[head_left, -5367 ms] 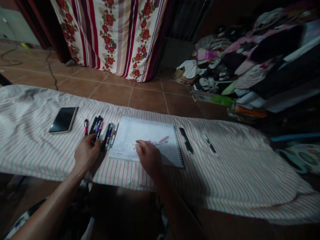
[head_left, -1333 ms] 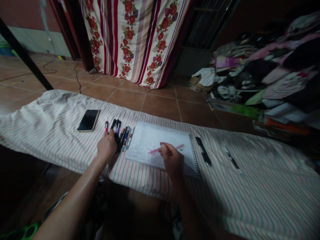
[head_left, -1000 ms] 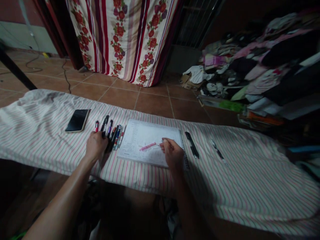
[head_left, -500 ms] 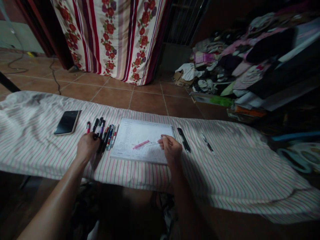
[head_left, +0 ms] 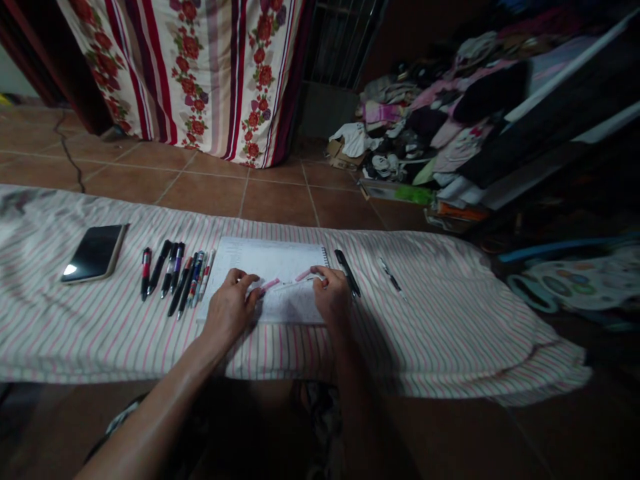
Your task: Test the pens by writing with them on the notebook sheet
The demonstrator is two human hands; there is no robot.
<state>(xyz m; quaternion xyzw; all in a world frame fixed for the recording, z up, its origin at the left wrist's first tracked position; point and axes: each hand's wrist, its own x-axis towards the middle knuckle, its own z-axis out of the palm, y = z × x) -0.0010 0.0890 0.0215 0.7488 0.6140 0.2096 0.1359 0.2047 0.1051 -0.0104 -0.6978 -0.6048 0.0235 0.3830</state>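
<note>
Both hands are over a spiral notebook (head_left: 240, 248) with a printed or written white page. My left hand (head_left: 231, 301) pinches a pink pen part (head_left: 270, 284) between thumb and fingertips, low over the page. My right hand (head_left: 332, 293) has its fingertips closed on another short pink pen part (head_left: 303, 274) at the notebook's right side. Between the hands lie thin white pen pieces (head_left: 289, 286), too small to make out fully. Left of the notebook, several pens (head_left: 175, 273) lie side by side. A black pen (head_left: 347, 272) lies just right of the notebook.
A phone (head_left: 95, 252) lies at the left on the striped cloth (head_left: 440, 320) covering the table. Farther right is a slim pen (head_left: 393, 277). Beyond the table are a floral curtain (head_left: 215, 80) and a heap of clothes (head_left: 420, 120).
My left hand has moved right from the row of pens to the notebook and now pinches a pink part. My right hand now holds a pink part at its fingertips. The view has shifted right.
</note>
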